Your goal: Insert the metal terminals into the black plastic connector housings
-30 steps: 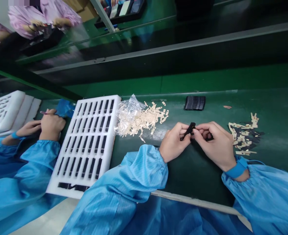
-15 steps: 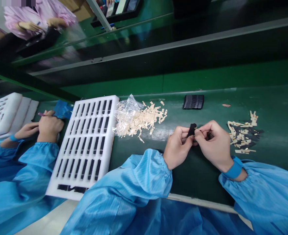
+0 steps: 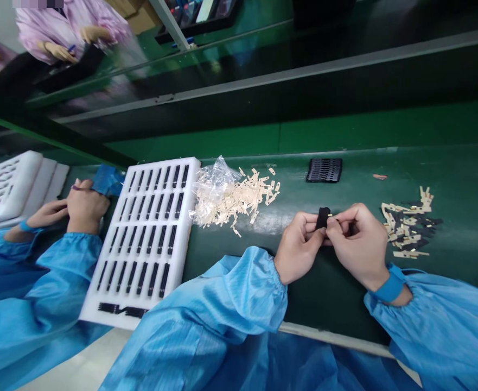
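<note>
Between my hands is a small black part [image 3: 324, 217], pinched by the thumb and fingers of my left hand [image 3: 298, 247]. My right hand [image 3: 358, 244] is closed at the part's right side, thumb and forefinger on a tiny gold-coloured piece [image 3: 330, 215] at its edge. The fingers hide most of both pieces. Behind my hands a neat row of black parts [image 3: 324, 170] lies on the green table. Right of my right hand sits a loose pile of cream and black slips [image 3: 412, 222], some with gold bits.
A white foam tray [image 3: 119, 233] with black parts in its slots stands left of my left arm. Beside it are a heap of cream slips [image 3: 242, 201] and a clear plastic bag [image 3: 216, 176]. A co-worker's hands [image 3: 84, 203] are at far left, near more foam trays [image 3: 31, 163].
The view has shifted slightly. Both my hands stay together at the black part, and a gold-coloured bit now shows more clearly at its edge.
</note>
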A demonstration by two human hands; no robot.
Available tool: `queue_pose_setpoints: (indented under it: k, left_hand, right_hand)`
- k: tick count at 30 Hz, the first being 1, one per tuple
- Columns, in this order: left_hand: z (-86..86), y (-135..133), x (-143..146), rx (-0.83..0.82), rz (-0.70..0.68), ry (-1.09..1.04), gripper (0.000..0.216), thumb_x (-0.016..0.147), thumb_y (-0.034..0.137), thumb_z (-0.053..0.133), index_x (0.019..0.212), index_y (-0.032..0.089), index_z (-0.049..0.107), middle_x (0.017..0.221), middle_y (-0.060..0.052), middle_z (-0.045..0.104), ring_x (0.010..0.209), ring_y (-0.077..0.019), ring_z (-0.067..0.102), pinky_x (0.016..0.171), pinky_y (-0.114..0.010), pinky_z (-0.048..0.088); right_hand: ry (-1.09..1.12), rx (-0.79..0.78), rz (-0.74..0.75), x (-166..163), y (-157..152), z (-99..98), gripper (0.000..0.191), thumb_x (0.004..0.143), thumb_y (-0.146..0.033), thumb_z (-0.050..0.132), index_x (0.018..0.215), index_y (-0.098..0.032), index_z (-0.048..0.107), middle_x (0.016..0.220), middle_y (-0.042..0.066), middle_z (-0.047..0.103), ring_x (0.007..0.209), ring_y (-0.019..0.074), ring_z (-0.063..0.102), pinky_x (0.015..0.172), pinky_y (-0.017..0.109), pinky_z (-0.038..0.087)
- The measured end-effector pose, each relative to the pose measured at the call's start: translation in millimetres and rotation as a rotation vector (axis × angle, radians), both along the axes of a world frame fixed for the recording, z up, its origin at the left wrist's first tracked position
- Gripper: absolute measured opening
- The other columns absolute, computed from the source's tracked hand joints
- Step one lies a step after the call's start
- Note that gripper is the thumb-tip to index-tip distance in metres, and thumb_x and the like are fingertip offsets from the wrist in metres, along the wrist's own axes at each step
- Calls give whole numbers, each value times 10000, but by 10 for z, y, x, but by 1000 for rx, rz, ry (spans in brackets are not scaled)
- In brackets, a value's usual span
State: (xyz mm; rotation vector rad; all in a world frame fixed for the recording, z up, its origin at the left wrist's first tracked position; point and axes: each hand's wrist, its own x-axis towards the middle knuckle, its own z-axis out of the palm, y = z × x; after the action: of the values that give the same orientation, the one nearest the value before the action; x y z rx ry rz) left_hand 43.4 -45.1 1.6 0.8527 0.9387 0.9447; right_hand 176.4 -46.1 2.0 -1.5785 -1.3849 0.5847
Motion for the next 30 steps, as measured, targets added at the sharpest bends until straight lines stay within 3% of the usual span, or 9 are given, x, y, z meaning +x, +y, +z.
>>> queue_pose_setpoints:
  k: [9,21,25,28,30]
  left_hand:
    - [-39,40,-80,136,-24,145,284,957,380,681,1108,163,580,1036,-90,767,940,-185,762,889,-322,610]
    - [-159,133,-252,336,-129,369,258,1020,302,554,1256,221,615,1157,-72,754,1046,-186,745,923,-317,592]
    - [-142,151,-245,267,-170,377,246,1009,312,571,1229,207,611,1113,-79,760,956,-169,743,836,-293,598]
    - [-89,199,-220,112,-155,186,274,977,356,635,1168,165,588,1167,-132,757,919,-167,747,763,-275,597]
    - [-45,233,-207,29,-152,55,343,939,389,695,1151,151,566,1165,-156,758,921,-181,757,760,-282,598]
  right_hand:
    - [34,-38,80,45,36,24,123,847,-213,673,771,-226,577,598,-58,493,503,112,495,485,260,408]
    - [220,-151,109,104,73,-20,125,878,-289,686,825,-215,600,652,-22,597,538,128,541,494,259,424]
    - [116,-85,79,167,117,-23,110,878,-265,689,959,-211,637,748,0,638,602,141,584,537,270,469]
    - [86,40,-15,226,157,-1,214,886,-222,658,1098,-216,632,799,8,637,629,147,585,530,271,461]
    - [117,53,-16,241,168,18,114,913,-235,630,1024,-220,651,771,9,638,599,142,566,511,269,447]
